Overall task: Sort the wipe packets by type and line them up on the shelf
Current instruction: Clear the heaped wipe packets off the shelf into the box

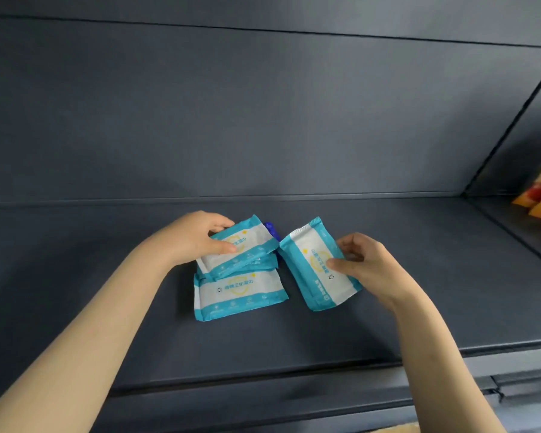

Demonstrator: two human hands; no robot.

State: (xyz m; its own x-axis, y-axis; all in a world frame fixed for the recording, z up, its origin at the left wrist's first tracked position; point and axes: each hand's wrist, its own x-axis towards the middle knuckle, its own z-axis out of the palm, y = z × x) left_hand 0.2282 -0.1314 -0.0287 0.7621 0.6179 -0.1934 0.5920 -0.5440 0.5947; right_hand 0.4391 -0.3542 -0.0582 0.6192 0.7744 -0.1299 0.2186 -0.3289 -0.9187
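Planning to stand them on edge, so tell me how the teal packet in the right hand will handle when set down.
The teal packet looks soft and pillowy, so it would probably sag or tip over on edge. Its wrapper seems glossy, so it may slide on the smooth shelf. The right hand holds it by the fingertips, which suggests that it is light.

the shelf [388, 292] under my arms is looking like matt dark grey metal, smooth and dull. the wipe packets [241, 290] i'm touching are showing soft plastic film, teal and white, slightly glossy and crinkling at the sealed edges.

Head camera looks down, close, onto the shelf [388, 307] (single view).
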